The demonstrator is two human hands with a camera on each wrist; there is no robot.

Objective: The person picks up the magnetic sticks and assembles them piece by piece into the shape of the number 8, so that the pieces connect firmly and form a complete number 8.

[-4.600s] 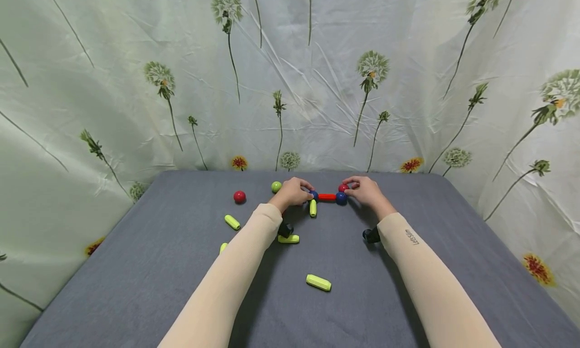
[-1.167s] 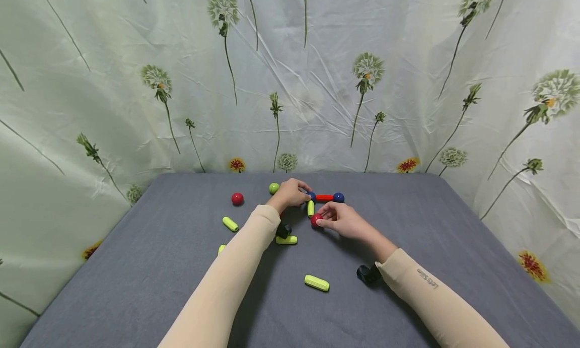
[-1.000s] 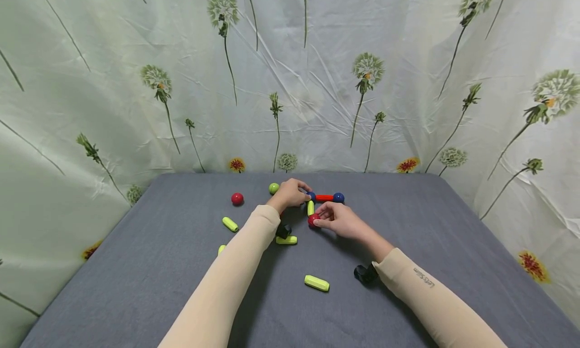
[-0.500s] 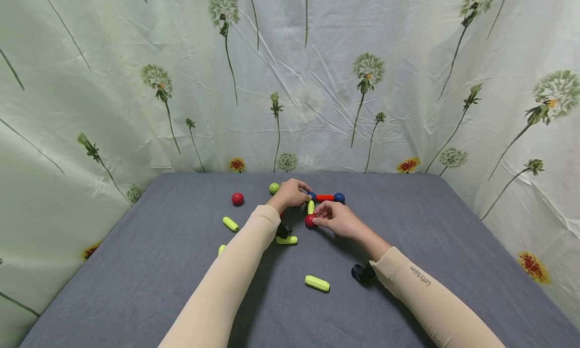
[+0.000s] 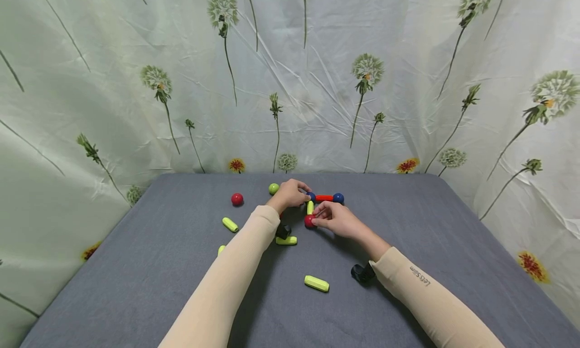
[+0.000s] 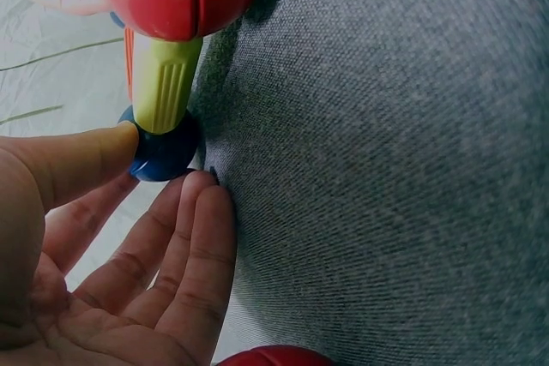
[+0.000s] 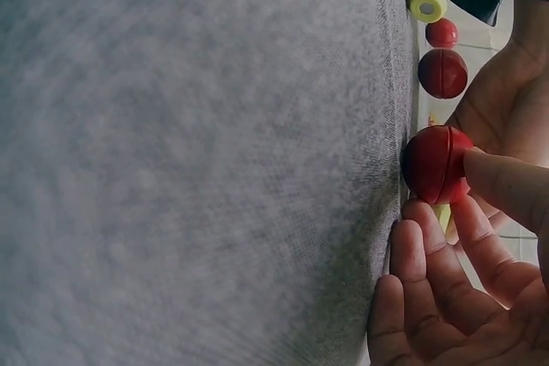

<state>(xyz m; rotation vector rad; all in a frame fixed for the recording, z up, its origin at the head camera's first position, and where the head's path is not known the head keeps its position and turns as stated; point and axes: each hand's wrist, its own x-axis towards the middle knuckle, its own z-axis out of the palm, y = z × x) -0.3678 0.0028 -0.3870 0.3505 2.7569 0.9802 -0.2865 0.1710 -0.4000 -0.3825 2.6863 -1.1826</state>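
My left hand point(image 5: 290, 193) pinches a blue ball point(image 6: 165, 156) between thumb and fingers. From that ball a yellow-green ridged rod point(image 6: 167, 83) runs toward the near side of the table. At the rod's near end sits a red ball point(image 7: 437, 165) with a seam round it, pinched by the thumb and fingertips of my right hand point(image 5: 340, 219). A red rod point(image 5: 323, 198) extends rightward from the held blue ball to a second blue ball point(image 5: 338, 198). All these pieces lie low over the grey cloth, like a magnetic building toy.
Left of the hands are a loose red ball point(image 5: 237, 199) and a green ball point(image 5: 274, 189). Several yellow-green rods lie about, one point(image 5: 230, 224) at left, one point(image 5: 286, 240) by the left wrist, one point(image 5: 316, 283) in front. Another red ball point(image 6: 279, 357) is near the left hand.
My right hand has brought the red ball from beside the right blue ball, toward me and left, onto the yellow-green rod's near end. The left hand has kept its place on the blue ball.
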